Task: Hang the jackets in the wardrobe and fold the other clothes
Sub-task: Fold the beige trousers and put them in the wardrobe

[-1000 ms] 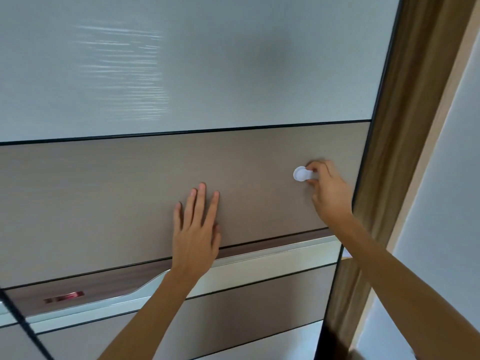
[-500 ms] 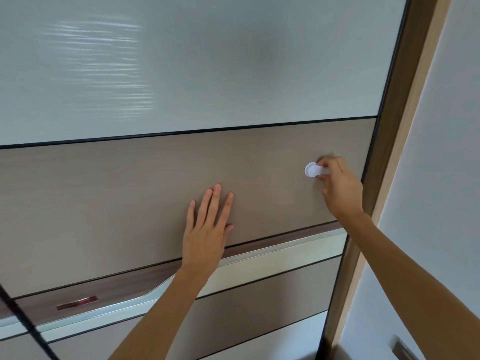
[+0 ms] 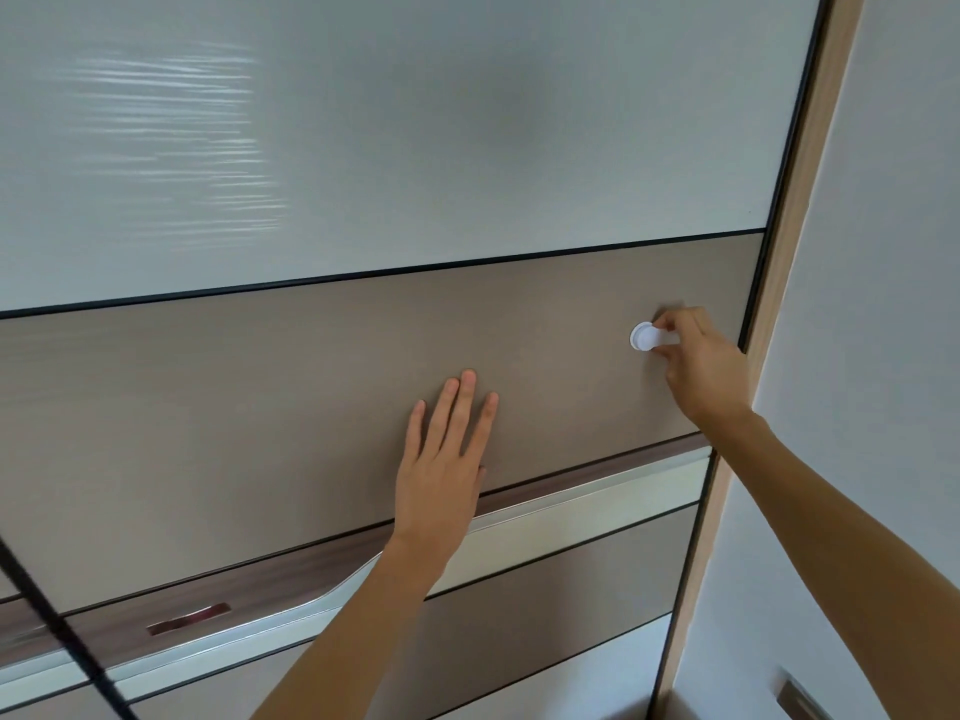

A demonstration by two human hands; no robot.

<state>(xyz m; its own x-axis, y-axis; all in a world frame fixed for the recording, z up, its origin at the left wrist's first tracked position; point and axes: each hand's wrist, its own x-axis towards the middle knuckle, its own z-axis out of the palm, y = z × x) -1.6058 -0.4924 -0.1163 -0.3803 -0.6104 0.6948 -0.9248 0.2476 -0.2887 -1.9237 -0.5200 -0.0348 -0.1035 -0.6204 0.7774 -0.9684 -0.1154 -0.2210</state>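
While the right grip point(image 3: 701, 371) pinches the white knob point(image 3: 641, 336) and the left grip point(image 3: 441, 475) presses open-palmed on the wardrobe door point(image 3: 234, 433), an even, level pull seems best.

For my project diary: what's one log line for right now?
left hand: flat on wardrobe door | right hand: pinching white knob | clothes: not visible

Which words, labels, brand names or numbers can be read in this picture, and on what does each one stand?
No text can be read here.
Small red plate on the dark strip of the wardrobe door: perhaps a brand label, but too small and blurred to read.
White knob, pinched by the right hand: no marking shows on it.
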